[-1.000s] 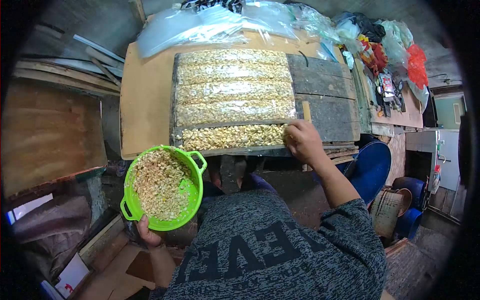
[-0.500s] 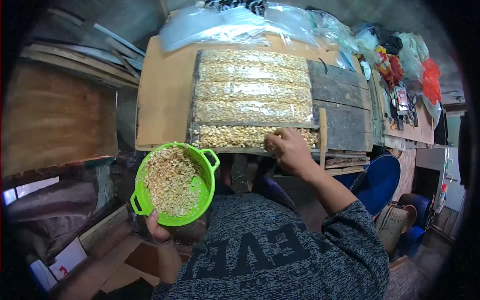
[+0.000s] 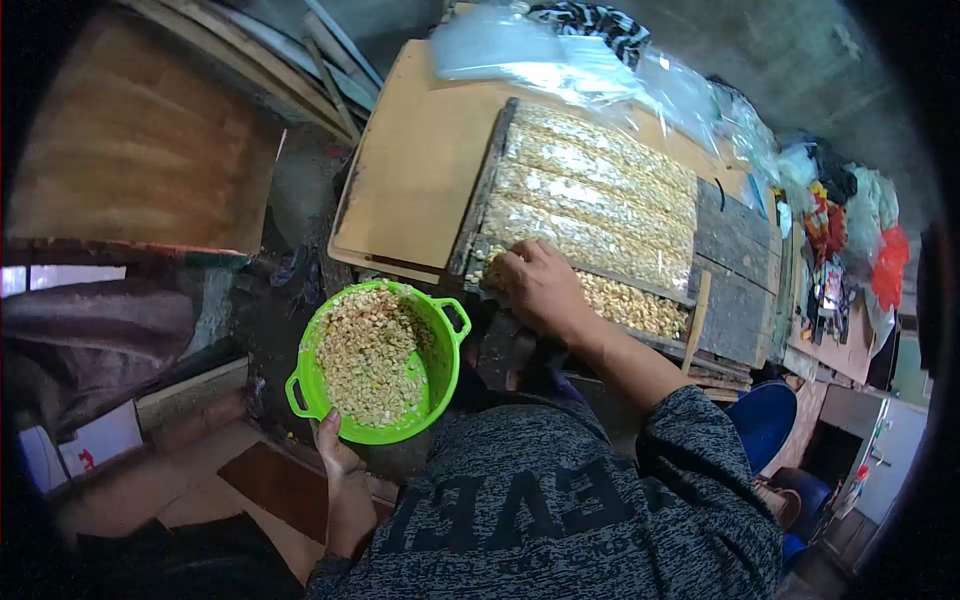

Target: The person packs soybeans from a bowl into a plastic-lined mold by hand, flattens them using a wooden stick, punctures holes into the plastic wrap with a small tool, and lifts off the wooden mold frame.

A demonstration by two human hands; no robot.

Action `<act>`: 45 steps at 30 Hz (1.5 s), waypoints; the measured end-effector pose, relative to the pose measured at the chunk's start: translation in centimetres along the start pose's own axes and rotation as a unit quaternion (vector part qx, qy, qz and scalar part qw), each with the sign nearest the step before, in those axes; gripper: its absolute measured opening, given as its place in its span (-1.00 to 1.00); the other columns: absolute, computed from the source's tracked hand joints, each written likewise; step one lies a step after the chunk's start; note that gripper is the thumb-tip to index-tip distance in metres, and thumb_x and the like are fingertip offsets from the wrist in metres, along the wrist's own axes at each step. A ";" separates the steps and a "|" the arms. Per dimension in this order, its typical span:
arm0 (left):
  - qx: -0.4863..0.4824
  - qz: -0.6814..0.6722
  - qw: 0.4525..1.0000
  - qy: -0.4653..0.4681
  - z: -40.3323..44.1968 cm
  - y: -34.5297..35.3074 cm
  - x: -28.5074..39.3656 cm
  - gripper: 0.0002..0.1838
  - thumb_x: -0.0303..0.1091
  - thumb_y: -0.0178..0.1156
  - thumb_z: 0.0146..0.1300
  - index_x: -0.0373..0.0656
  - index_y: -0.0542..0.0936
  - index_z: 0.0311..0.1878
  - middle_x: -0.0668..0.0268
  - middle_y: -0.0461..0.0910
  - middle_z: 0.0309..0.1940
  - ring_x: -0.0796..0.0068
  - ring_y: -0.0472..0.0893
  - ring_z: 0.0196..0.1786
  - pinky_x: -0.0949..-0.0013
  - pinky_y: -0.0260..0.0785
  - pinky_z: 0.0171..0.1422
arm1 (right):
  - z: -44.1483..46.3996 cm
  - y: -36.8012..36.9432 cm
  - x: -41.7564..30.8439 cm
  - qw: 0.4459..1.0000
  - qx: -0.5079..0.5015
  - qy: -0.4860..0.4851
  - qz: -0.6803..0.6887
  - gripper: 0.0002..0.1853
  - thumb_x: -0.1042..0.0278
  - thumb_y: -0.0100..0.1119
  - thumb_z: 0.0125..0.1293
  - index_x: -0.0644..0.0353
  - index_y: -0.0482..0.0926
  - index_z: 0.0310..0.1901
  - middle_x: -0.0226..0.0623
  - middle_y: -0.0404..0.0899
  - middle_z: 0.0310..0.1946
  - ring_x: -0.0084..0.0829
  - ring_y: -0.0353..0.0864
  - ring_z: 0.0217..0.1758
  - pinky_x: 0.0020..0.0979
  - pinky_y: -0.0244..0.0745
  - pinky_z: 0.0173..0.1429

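Note:
My left hand grips the bright green two-handled basin at its lower rim, holding it up in front of my body. Inside lie pale, crumbly pieces that look like puffed grain or chopped nuts. My right hand rests at the left end of the wooden frame's front channel, its fingers bent down into the same kind of pieces; the fingertips are hidden. More loose pieces fill that channel to the right. Behind it, several rows of pieces lie under shiny clear plastic.
The wooden frame sits on a tan board. A short wooden stick lies across its right end. Clear plastic sheets are piled at the back. A blue barrel stands at the right, and a brown panel at the left.
My right hand has moved left along the front channel, from near its right end to its left end. The view has turned, so the table appears tilted. My left hand still holds the basin.

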State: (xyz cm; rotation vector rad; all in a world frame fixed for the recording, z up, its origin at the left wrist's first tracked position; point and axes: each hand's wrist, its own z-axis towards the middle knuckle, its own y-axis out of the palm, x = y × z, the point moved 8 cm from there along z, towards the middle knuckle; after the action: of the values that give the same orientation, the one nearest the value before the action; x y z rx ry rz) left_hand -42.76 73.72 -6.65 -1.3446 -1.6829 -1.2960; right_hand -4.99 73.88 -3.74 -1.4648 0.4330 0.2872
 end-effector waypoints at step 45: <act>0.013 0.009 1.000 -0.015 1.2 -0.4 -0.7 -0.26 -0.23 0.23 0.18 -0.32 0.31 0.41 0.04 0.51 0.25 0.09 0.58 0.24 0.02 0.48 0.31 | -0.6 0.4 -0.5 0.995 -0.057 -0.084 0.014 -0.69 0.34 0.30 0.12 0.04 0.67 -0.05 -0.23 0.53 -0.01 -0.14 0.50 0.08 -0.17 0.49 0.15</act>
State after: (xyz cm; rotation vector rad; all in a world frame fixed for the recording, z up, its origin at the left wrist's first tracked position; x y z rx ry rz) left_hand -42.83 74.54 -7.83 -1.3662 -1.6979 -1.2454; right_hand -5.67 73.35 -3.87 -1.5334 0.3067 0.4605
